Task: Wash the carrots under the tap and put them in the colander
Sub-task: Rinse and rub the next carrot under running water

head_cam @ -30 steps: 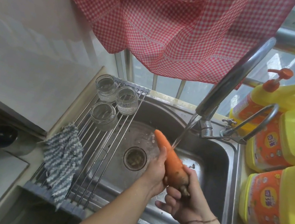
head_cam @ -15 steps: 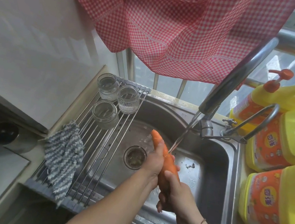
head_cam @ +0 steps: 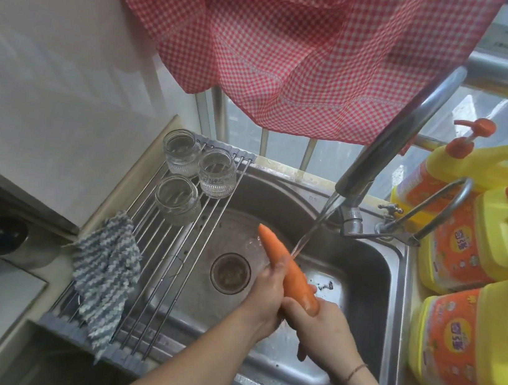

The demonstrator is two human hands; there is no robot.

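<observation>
Both the left hand [head_cam: 267,295] and right hand [head_cam: 321,330] grip 1 carrot [head_cam: 287,272] under the tap [head_cam: 394,140] stream over the sink [head_cam: 362,272], so rinsing seems underway, with no colander visible yet.

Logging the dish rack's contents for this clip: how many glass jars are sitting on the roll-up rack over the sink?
3, all at the far end of the rack: one at the back left, one beside it to the right, and one nearer the camera. None looks hidden.
</observation>
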